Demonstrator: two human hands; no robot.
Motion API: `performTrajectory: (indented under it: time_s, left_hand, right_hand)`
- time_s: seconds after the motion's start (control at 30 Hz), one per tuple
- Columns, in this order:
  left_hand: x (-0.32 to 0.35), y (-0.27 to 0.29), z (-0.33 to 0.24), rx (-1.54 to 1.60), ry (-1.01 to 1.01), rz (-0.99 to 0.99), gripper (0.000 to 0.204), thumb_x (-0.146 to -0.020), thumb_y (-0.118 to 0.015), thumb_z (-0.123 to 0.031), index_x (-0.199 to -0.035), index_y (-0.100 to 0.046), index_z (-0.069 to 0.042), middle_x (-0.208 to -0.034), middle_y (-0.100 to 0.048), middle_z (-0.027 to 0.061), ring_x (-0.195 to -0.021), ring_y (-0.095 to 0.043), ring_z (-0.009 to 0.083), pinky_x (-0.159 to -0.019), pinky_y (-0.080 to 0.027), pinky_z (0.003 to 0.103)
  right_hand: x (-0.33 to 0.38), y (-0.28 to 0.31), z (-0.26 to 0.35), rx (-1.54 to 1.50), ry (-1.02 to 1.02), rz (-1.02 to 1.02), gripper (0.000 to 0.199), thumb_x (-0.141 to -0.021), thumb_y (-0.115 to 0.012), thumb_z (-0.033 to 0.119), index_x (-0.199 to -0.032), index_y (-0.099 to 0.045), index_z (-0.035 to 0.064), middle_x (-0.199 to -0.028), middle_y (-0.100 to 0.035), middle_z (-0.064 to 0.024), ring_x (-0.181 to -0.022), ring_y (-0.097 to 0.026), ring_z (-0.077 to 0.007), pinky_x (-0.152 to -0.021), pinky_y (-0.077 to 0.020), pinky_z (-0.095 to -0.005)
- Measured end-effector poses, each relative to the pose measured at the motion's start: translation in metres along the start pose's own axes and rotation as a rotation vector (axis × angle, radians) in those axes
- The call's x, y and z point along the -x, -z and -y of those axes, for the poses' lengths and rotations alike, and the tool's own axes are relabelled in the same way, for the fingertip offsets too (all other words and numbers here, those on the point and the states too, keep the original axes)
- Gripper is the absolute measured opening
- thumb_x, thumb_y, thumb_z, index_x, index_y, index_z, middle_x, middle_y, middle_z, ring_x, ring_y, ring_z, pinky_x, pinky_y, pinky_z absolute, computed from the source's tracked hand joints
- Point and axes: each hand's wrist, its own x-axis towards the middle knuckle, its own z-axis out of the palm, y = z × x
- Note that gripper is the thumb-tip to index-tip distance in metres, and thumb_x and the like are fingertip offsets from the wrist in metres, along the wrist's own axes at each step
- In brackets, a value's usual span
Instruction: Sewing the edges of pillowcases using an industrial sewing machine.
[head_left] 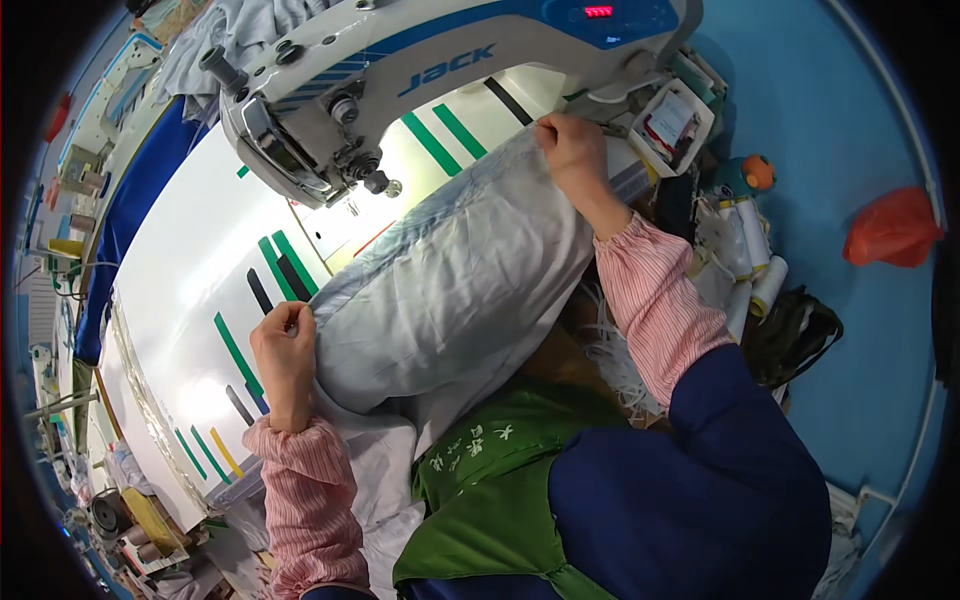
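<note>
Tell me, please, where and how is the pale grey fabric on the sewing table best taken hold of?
Probably by the two ends of its top edge, pinched from either side, as the left hand and right hand do: the pale grey fabric is limp and sags between them.

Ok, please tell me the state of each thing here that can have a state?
Left hand: shut on cloth edge.
Right hand: pinching cloth edge.
Cloth: stretched between both hands, on the table.
Sewing machine: display lit; no cloth under needle.
Tray: filled with small items.
</note>
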Motion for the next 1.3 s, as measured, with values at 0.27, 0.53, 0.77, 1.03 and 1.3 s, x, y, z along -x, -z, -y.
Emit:
performTrajectory:
  time_s: [0.27, 0.53, 0.77, 1.03, 1.3]
  left_hand:
    - [-0.020, -0.003, -0.002, 0.036, -0.029, -0.020, 0.013, -0.084, -0.064, -0.006, -0.087, -0.067, 0.006, -0.072, -0.067, 0.0157, -0.063, -0.063, 0.0211, -0.066, -0.050, 0.031]
    - [-0.027, -0.003, -0.003, 0.052, -0.034, 0.008, 0.012, -0.084, -0.064, -0.006, -0.085, -0.066, 0.006, -0.072, -0.067, 0.0156, -0.063, -0.063, 0.0218, -0.067, -0.050, 0.031]
    - [-0.027, -0.003, -0.004, 0.051, -0.023, 0.011, 0.012, -0.084, -0.064, -0.005, -0.085, -0.066, 0.006, -0.073, -0.067, 0.0158, -0.064, -0.064, 0.0221, -0.067, -0.050, 0.031]
    - [-0.032, -0.004, -0.007, 0.085, -0.021, 0.021, 0.011, -0.083, -0.064, -0.004, -0.084, -0.066, 0.006, -0.072, -0.067, 0.0158, -0.062, -0.063, 0.0209, -0.066, -0.049, 0.030]
    - [-0.030, -0.008, -0.005, 0.071, -0.042, -0.030, 0.009, -0.082, -0.063, -0.004, -0.085, -0.067, 0.004, -0.073, -0.067, 0.0173, -0.065, -0.066, 0.0242, -0.065, -0.051, 0.031]
  right_hand:
    - [-0.008, -0.003, -0.003, 0.067, 0.013, 0.017, 0.013, -0.081, -0.072, 0.013, -0.087, -0.062, 0.0050, -0.079, -0.066, -0.0143, -0.075, -0.065, -0.0357, -0.065, -0.0503, -0.0423]
    - [-0.013, 0.000, -0.003, 0.201, 0.087, 0.109, 0.007, -0.087, -0.065, 0.014, -0.087, -0.065, 0.0065, -0.087, -0.066, -0.0121, -0.080, -0.064, -0.0352, -0.068, -0.0507, -0.0422]
    - [-0.007, 0.007, -0.004, 0.230, 0.177, 0.145, 0.015, -0.085, -0.064, 0.008, -0.099, -0.068, 0.0075, -0.092, -0.064, -0.0131, -0.082, -0.065, -0.0347, -0.072, -0.0525, -0.0408]
    - [-0.007, 0.012, -0.006, 0.238, 0.220, 0.192, 0.024, -0.084, -0.060, 0.000, -0.105, -0.068, 0.0067, -0.094, -0.063, -0.0135, -0.085, -0.065, -0.0344, -0.073, -0.0530, -0.0401]
    - [-0.008, 0.006, -0.017, 0.277, 0.234, 0.221, 0.022, -0.086, -0.058, 0.002, -0.106, -0.066, 0.0083, -0.095, -0.062, -0.0136, -0.085, -0.064, -0.0348, -0.071, -0.0519, -0.0406]
